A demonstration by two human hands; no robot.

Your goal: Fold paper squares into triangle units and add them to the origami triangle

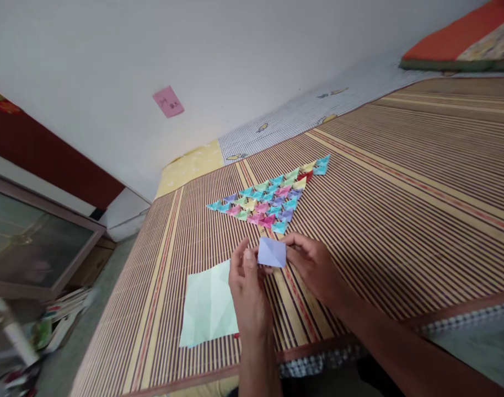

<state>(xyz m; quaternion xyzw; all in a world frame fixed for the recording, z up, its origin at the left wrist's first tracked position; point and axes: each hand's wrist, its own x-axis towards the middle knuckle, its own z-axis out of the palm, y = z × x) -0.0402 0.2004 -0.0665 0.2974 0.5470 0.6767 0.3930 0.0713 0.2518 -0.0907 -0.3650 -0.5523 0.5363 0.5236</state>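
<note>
A small folded lavender paper square (272,251) is held just above the striped bamboo mat (401,209). My left hand (248,286) pinches its left edge with thumb and fingers closed. My right hand (314,262) pinches its right edge the same way. Directly beyond the paper lies a triangular patch of several small folded paper pieces (272,198) in teal, pink, purple, yellow and red. A creased pale green paper sheet (208,306) lies flat on the mat, left of my left wrist.
The mat covers a bed against a white wall that has a pink note (168,101) stuck on it. A printed bedsheet (301,116) shows at the mat's far edge, and an orange cushion (462,38) sits at top right. A glass-fronted cabinet (32,237) and floor clutter (49,325) are at left.
</note>
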